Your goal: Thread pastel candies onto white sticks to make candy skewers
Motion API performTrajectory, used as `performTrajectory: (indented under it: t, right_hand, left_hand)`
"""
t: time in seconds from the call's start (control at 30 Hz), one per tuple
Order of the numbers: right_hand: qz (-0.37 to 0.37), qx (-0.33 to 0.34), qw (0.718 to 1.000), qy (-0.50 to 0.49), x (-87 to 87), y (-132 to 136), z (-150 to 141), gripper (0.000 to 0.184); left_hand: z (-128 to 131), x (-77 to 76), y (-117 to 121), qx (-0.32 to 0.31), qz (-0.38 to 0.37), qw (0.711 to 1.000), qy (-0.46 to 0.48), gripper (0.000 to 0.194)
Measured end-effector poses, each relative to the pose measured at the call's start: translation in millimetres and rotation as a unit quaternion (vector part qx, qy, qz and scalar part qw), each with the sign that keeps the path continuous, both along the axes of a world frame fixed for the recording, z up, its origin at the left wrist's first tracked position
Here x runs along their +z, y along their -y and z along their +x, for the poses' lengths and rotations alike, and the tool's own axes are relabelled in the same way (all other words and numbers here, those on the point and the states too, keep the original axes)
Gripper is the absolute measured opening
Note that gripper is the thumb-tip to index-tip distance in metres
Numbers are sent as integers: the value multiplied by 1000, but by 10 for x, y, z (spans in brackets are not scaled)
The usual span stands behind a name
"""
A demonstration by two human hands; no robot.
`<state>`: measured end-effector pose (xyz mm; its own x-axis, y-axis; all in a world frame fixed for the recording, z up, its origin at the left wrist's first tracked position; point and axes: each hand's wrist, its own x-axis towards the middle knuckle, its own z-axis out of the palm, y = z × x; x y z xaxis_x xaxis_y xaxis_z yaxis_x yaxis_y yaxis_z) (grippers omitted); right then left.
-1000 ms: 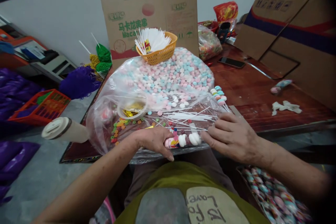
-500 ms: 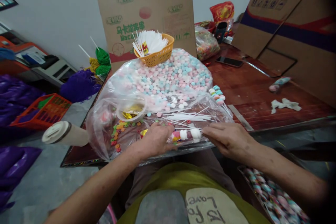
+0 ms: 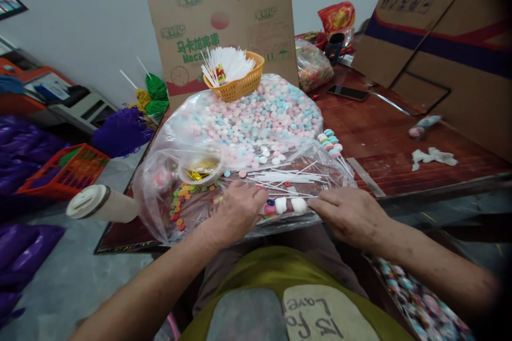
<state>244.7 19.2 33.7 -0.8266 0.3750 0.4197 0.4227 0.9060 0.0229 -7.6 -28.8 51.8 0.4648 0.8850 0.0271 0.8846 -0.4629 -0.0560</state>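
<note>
At far left an orange crate (image 3: 64, 172) sits on the floor, and a lidded cup (image 3: 106, 204) stands at the left edge of the table (image 3: 372, 128). Next come small coloured rings (image 3: 174, 216) on clear plastic, beside a round tub (image 3: 182, 166) holding gold strips (image 3: 198, 175). The left hand (image 3: 238, 210) bends over the left end of a row of sweets (image 3: 291, 205) (white puffs at its right end), hiding that end; whether it grips, I cannot tell. Loose white sticks (image 3: 286, 177) lie just behind the row. The right hand (image 3: 350, 216), fingers drawn narrow, pinches the row's right end. Farther right are a phone (image 3: 348, 92) and crumpled white scraps (image 3: 434, 156).
</note>
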Motion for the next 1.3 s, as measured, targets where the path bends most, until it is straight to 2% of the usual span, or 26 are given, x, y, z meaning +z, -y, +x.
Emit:
performTrajectory:
  t: [0.1,0.2,0.3,0.37,0.4,0.5,0.57,0.63,0.73,0.77,0.8,0.9,1.0,1.17,1.3]
  right_hand:
    - [-75,-34,996,-18,1,18,8,19]
    - [-123,-18,991,-53,2,19,26,17]
    - [-143,-7,987,-67,-10,15,51,18]
    - [-142,-3,987,-73,-19,18,62,18]
    - [-137,0,988,-72,-24,21,64,18]
    - [-112,14,992,-61,-36,33,49,20]
    - [-73,14,996,-51,-43,29,32,20]
    - [-11,10,999,-51,-45,5,21,20]
    - [60,32,997,-34,-29,-60,19,20]
    - [69,46,996,-22,-20,-82,17,20]
    - [71,58,996,-8,-10,-100,11,20]
    - [56,75,996,14,11,-122,-37,21]
    - [14,56,998,21,18,-102,-104,22]
    - [-78,15,993,84,68,-73,-149,20]
    - [-104,47,986,119,151,-53,-226,17]
  left_hand:
    - [-4,-35,50,-10,81,997,-3,24]
    - [-2,-50,76,6,83,996,45,37]
    - [-18,24,52,17,-7,993,115,69]
    - [-61,120,-10,20,-114,982,149,87]
    - [-91,169,-55,22,-176,972,157,90]
    - [-176,243,-212,25,-352,923,152,71]
    - [-193,199,-291,18,-427,891,157,47]
    - [-170,95,-319,20,-492,844,210,27]
    - [-107,-68,-288,54,-578,744,331,21]
    - [-88,-103,-272,67,-590,723,352,23]
    - [-72,-125,-257,78,-593,718,357,25]
    - [-35,-123,-234,101,-578,748,310,30]
    - [-6,-84,-233,113,-555,774,283,32]
    - [48,-65,-229,100,-429,866,236,29]
    - [123,-108,-224,89,-406,879,235,30]
